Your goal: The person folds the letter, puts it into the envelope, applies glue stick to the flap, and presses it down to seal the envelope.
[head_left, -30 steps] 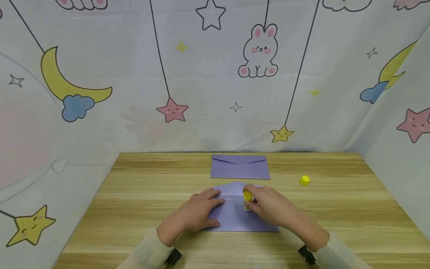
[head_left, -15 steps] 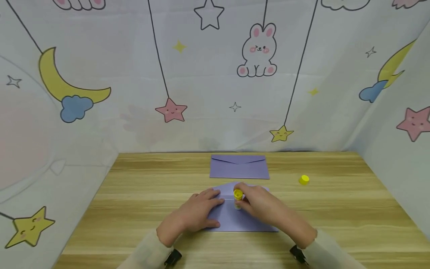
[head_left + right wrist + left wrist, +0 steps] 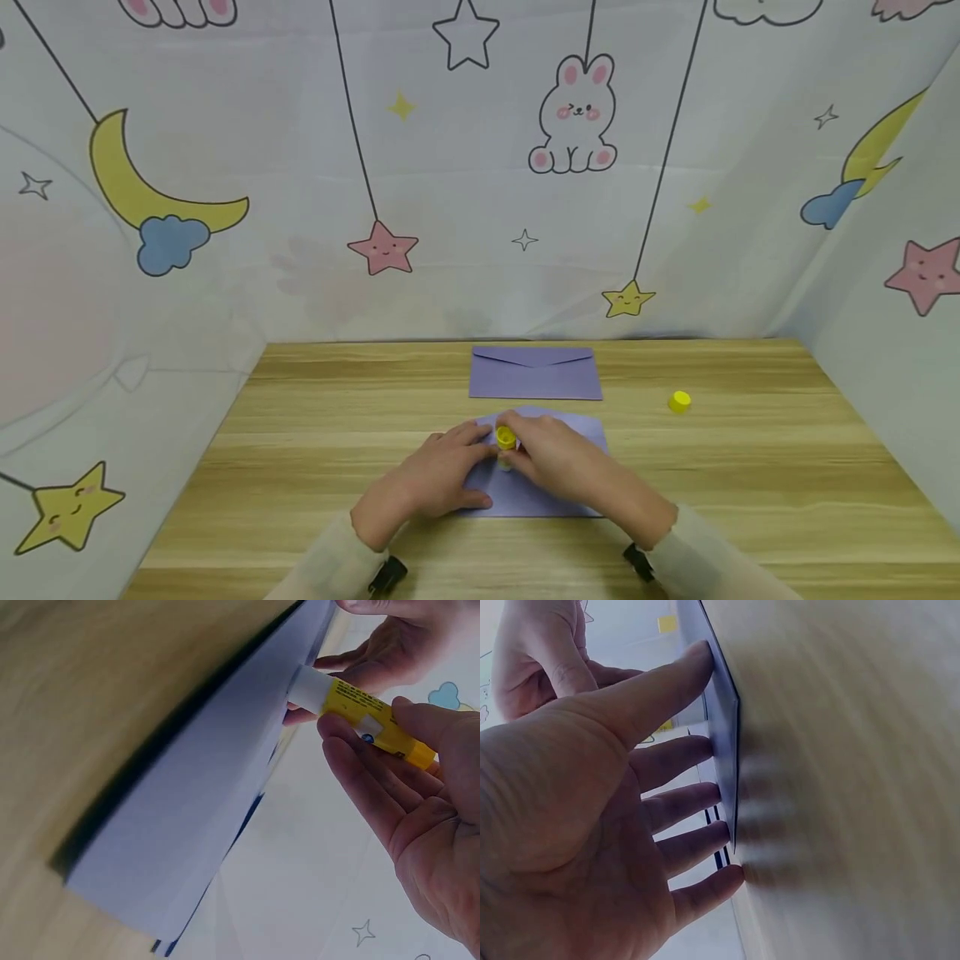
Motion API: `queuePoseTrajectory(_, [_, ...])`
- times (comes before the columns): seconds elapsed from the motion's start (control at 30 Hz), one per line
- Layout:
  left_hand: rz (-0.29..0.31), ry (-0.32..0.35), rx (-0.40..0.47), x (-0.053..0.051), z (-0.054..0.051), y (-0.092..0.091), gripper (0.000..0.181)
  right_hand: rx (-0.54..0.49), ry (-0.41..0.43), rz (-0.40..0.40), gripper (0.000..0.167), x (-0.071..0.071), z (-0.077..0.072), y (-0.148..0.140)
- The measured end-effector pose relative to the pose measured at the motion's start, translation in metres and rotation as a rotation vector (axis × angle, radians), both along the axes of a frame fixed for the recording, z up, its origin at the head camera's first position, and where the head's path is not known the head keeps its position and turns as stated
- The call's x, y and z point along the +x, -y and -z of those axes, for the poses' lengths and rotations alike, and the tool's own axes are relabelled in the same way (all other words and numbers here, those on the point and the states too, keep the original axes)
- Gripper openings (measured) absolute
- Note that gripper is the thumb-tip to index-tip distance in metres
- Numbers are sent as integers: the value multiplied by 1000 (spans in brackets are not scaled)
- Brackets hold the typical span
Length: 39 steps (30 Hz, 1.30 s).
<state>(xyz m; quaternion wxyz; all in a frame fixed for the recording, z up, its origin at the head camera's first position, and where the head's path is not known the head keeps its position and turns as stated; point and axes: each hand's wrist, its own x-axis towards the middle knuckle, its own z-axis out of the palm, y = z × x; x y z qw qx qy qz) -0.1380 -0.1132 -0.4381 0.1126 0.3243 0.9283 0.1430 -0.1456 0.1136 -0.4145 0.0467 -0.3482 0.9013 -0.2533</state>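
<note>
A purple envelope lies on the table with its flap unfolded away from the person. My left hand rests on the envelope's left side, fingers spread and their tips pressing the paper. Between the thumb and fingers of my right hand is a yellow glue stick, held upright. Its white end touches the envelope close to the left fingertips, as the right wrist view shows. The glue tip itself cannot be made out.
Behind the work lies a second purple envelope, its flap folded down. A yellow cap stands to the right on the wooden table. A printed white cloth hangs along the table's back edge.
My right hand has slid the glue stick leftward across the envelope, toward the left hand. The left hand stays in place.
</note>
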Motion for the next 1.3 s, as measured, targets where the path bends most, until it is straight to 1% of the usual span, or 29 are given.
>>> queuePoseTrajectory(0.13, [-4,-5,-19,0,0,-1,67,8,-28,-3,35,2,-2,-7])
queuePoseTrajectory(0.27, [-6,-8,-34,0,0,-1,68,26,-43,15,31,5,-3,-21])
queuePoseTrajectory(0.43, [4,-30,-38,0,-2,-2,69,48,-34,53,30,8,-7,-42])
queuePoseTrajectory(0.57, [6,-27,-36,0,-3,-2,69,39,-10,75,31,7,-8,-56])
queuePoseTrajectory(0.67, [4,-20,-42,0,-3,-2,69,25,-1,70,33,6,-7,-59])
queuePoseTrajectory(0.8, [0,-19,-54,0,-1,-3,70,18,-3,64,34,3,-3,-54])
queuePoseTrajectory(1.0, [3,-26,-62,-1,-2,-3,69,18,18,79,36,-1,0,-35])
queuePoseTrajectory(1.13, [10,-22,-42,-1,-2,-3,69,2,11,62,37,-2,4,-21])
queuePoseTrajectory(1.3, [5,-8,-22,0,-2,-2,69,-13,6,25,38,-1,5,-7])
